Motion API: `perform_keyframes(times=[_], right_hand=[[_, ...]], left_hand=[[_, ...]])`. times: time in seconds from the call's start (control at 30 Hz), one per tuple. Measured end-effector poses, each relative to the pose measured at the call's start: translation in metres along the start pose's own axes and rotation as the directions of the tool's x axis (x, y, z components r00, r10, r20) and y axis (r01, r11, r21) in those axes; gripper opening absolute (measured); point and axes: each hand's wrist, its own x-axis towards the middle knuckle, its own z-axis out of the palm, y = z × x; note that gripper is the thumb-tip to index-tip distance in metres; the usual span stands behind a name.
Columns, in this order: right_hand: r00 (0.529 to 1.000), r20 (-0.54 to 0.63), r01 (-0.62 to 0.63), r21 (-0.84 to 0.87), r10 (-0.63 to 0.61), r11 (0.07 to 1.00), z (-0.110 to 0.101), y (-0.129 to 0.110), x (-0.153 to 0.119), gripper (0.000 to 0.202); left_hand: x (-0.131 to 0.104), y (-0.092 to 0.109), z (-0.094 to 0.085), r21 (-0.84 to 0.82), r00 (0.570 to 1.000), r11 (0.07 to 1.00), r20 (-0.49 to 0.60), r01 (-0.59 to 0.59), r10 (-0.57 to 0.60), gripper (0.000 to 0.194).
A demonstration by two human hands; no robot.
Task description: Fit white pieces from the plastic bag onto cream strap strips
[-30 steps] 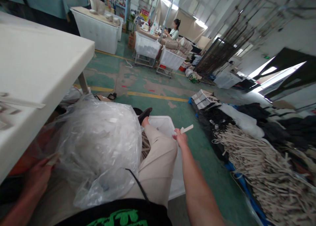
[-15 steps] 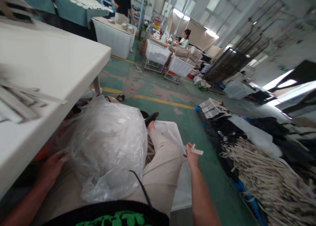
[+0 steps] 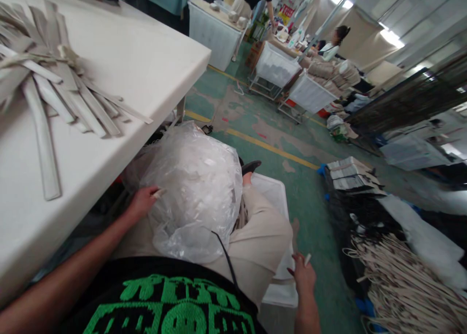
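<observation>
A clear plastic bag (image 3: 197, 173) full of pale, white-looking pieces rests on my lap. My left hand (image 3: 143, 202) is closed at the bag's left side, pinching a small pale strip (image 3: 159, 193); most of that strip is hidden. Out to the right, beyond my knee, my right hand (image 3: 303, 273) is closed around a short whitish strip (image 3: 308, 259) whose end sticks out past the fingers. Below that hand stands a white plastic bin (image 3: 280, 295). Beige strips (image 3: 241, 217) show partly between the bag and my leg.
A white-topped table (image 3: 146, 71) at left carries a pile of beige fabric strips (image 3: 83, 100). A large heap of beige straps (image 3: 408, 280) lies on the floor at right, near a bundled stack (image 3: 352, 173). White wheeled carts (image 3: 277, 64) and two people are farther back.
The view has swung, bringing more of the table into sight. My left hand has moved up along the bag's left side. My right hand has turned and sits lower, still with a strip.
</observation>
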Motion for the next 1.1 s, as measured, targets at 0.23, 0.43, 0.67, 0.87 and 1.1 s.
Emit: perform_keyframes(times=[0.23,0.43,0.67,0.87,1.1], right_hand=[[0.991,-0.117,0.106,0.467,-0.057,0.878,-0.021,-0.096,-0.002,0.064],[0.976,-0.021,0.206,0.431,-0.218,0.879,0.020,-0.156,-0.035,0.065],[0.940,-0.092,0.338,0.131,-0.328,0.932,0.034,-0.144,-0.038,0.061],[0.944,-0.105,0.325,0.152,-0.311,0.933,0.035,-0.147,-0.036,0.061],[0.914,0.323,0.025,0.556,-0.244,0.831,0.043,-0.192,-0.053,0.062]], left_hand=[[-0.004,0.007,0.071,0.100,0.971,0.990,0.227,-0.104,0.079,0.034],[0.032,0.021,0.106,0.166,0.950,0.968,0.282,-0.187,0.135,0.076],[0.054,0.015,0.112,0.237,0.937,0.953,0.334,-0.187,0.101,0.042],[0.020,0.014,0.069,0.186,0.940,0.956,0.298,-0.226,0.164,0.021],[-0.035,0.049,0.018,-0.294,0.981,0.955,0.191,0.032,0.026,0.025]])
